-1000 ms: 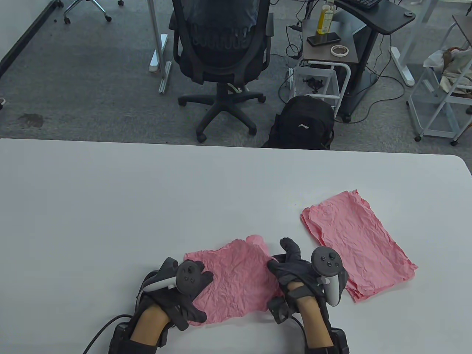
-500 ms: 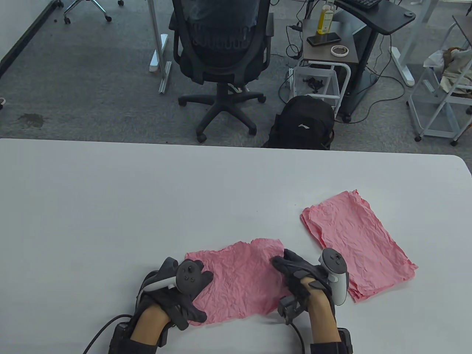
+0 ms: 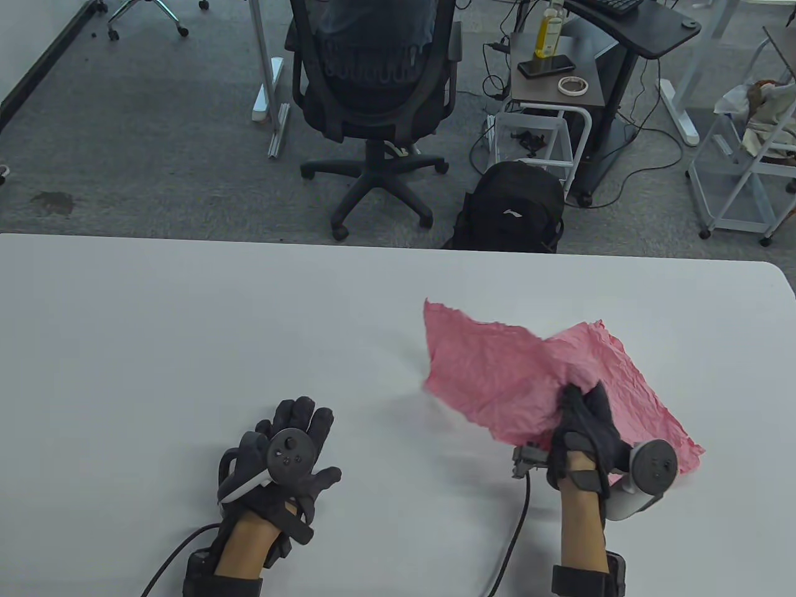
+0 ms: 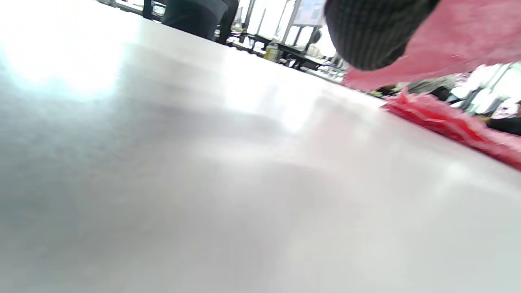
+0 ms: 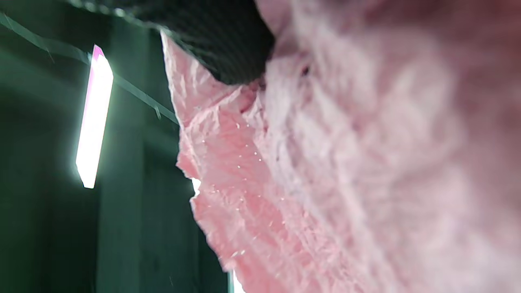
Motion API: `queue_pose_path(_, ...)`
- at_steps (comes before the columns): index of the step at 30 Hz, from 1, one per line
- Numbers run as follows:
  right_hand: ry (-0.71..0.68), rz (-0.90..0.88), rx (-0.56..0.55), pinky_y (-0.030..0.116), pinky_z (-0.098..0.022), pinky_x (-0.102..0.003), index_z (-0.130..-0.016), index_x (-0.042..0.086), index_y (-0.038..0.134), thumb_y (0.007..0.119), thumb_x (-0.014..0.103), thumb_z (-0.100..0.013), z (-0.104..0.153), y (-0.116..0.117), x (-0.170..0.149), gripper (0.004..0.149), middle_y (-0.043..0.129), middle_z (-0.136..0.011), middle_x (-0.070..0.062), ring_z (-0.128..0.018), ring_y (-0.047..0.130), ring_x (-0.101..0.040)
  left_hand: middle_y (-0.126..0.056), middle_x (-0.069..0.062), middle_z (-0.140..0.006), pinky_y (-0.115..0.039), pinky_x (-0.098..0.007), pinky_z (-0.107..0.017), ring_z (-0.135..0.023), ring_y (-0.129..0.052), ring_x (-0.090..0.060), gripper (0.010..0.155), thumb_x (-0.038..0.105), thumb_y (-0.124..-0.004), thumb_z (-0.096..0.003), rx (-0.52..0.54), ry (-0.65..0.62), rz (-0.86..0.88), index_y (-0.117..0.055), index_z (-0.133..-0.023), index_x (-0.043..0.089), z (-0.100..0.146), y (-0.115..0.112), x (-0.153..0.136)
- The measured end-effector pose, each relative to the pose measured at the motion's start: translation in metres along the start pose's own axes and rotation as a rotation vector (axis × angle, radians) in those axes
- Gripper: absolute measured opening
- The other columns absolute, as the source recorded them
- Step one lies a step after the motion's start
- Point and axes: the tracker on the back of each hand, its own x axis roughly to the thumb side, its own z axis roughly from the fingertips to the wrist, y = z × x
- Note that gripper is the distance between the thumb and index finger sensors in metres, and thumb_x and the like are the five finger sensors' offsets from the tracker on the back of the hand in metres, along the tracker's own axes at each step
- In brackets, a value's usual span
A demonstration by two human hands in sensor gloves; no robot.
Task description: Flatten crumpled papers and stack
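My right hand grips a flattened pink paper sheet by its near right edge and holds it up over the left part of the pink paper stack on the white table. The sheet fills the right wrist view, with a gloved finger on it. My left hand lies flat and empty on the table, fingers spread, left of the sheet. In the left wrist view a fingertip hangs in, and the lifted sheet hangs above the stack.
Beyond the table's far edge stand an office chair, a black backpack and a side table with a bottle, a phone and tape. A cable runs from my right wrist over the table.
My right hand has picked the sheet up from the near middle of the table and carried it right, over the stack. My left hand has let go of it and lies flat.
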Motion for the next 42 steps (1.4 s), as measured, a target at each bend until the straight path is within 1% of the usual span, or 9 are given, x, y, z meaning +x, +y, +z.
queue_pose_path(4,0.017,0.092,-0.293,0.095,-0.026,-0.039,-0.092,0.016,0.074,0.074,0.019,-0.050,-0.004,-0.047,-0.004,0.042,0.092,-0.078,-0.020,-0.048,0.108,-0.031,-0.007,-0.008,-0.115,-0.023,-0.070,-0.075,-0.112,-0.009,-0.041,0.090,0.057,-0.076,-0.0483,-0.029,-0.001,0.038,-0.024,-0.114,0.025,-0.004,-0.005,0.001)
queue_pose_path(8,0.055,0.215,-0.357,0.092,-0.032,-0.046,-0.094,0.013,0.070,0.073,0.019,-0.051,-0.005,-0.071,-0.007,0.044,0.089,-0.083,-0.022,-0.058,0.103,-0.039,-0.007,-0.008,-0.115,-0.022,-0.070,-0.075,-0.112,-0.009,-0.041,0.090,0.057,-0.076,-0.0484,-0.033,-0.018,0.019,-0.024,-0.114,0.025,-0.003,-0.006,0.004)
queue_pose_path(12,0.030,0.388,-0.383,0.081,-0.044,-0.056,-0.098,0.013,0.064,0.072,0.018,-0.050,-0.004,-0.078,-0.006,0.048,0.080,-0.092,-0.023,-0.073,0.088,-0.048,-0.006,-0.008,-0.115,-0.022,-0.070,-0.075,-0.112,-0.009,-0.041,0.090,0.057,-0.076,-0.0483,-0.035,-0.030,0.021,-0.024,-0.114,0.025,-0.003,-0.007,0.006)
queue_pose_path(15,0.041,0.595,-0.257,0.054,-0.057,-0.069,-0.106,0.016,0.043,0.073,0.016,-0.050,-0.005,-0.070,0.001,0.063,0.042,-0.106,-0.033,-0.091,0.049,-0.060,-0.006,-0.008,-0.115,-0.022,-0.070,-0.075,-0.112,-0.009,-0.041,0.090,0.057,-0.076,-0.0484,-0.030,-0.029,0.021,-0.024,-0.114,0.025,-0.002,-0.006,0.005)
queue_pose_path(17,0.013,0.898,-0.211,0.047,-0.061,-0.071,-0.107,0.020,0.035,0.074,0.021,-0.051,-0.003,-0.059,0.008,0.069,0.031,-0.109,-0.031,-0.094,0.038,-0.060,-0.007,-0.008,-0.115,-0.022,-0.070,-0.075,-0.112,-0.009,-0.041,0.090,0.057,-0.076,-0.0484,-0.003,-0.020,0.012,-0.024,-0.114,0.025,-0.001,-0.004,0.003)
queue_pose_path(19,-0.049,1.023,-0.185,0.046,-0.061,-0.071,-0.108,0.020,0.034,0.076,0.026,-0.051,0.000,-0.048,0.014,0.071,0.030,-0.109,-0.030,-0.095,0.036,-0.059,-0.007,-0.009,-0.115,-0.022,-0.070,-0.075,-0.112,-0.010,-0.041,0.090,0.057,-0.076,-0.0486,0.024,-0.020,0.017,-0.023,-0.114,0.025,0.001,-0.002,0.002)
queue_pose_path(26,-0.277,1.073,-0.003,0.046,-0.062,-0.071,-0.107,0.021,0.045,0.074,0.022,-0.051,0.023,0.010,0.021,0.063,0.035,-0.110,-0.029,-0.096,0.039,-0.058,-0.016,-0.012,-0.117,-0.029,-0.070,-0.076,-0.113,-0.019,-0.043,0.089,0.058,-0.076,-0.0486,0.235,-0.013,0.015,-0.024,-0.114,0.026,0.009,0.011,0.001)
queue_pose_path(33,-0.510,1.128,0.313,0.045,-0.061,-0.073,-0.107,0.020,0.046,0.074,0.026,-0.052,0.070,0.082,0.012,0.062,0.038,-0.111,-0.027,-0.097,0.040,-0.057,-0.024,-0.013,-0.118,-0.034,-0.071,-0.076,-0.114,-0.027,-0.045,0.086,0.058,-0.075,-0.0491,0.410,-0.031,0.031,-0.029,-0.115,0.029,0.019,0.019,-0.005)
queue_pose_path(42,-0.602,0.975,0.644,0.045,-0.064,-0.072,-0.107,0.021,0.050,0.066,0.025,-0.053,0.112,0.124,-0.007,0.056,0.044,-0.112,-0.022,-0.100,0.043,-0.052,-0.027,-0.014,-0.120,-0.035,-0.073,-0.075,-0.114,-0.031,-0.046,0.085,0.061,-0.072,-0.0494,0.420,-0.081,0.020,-0.029,-0.116,0.032,0.019,0.020,-0.002)
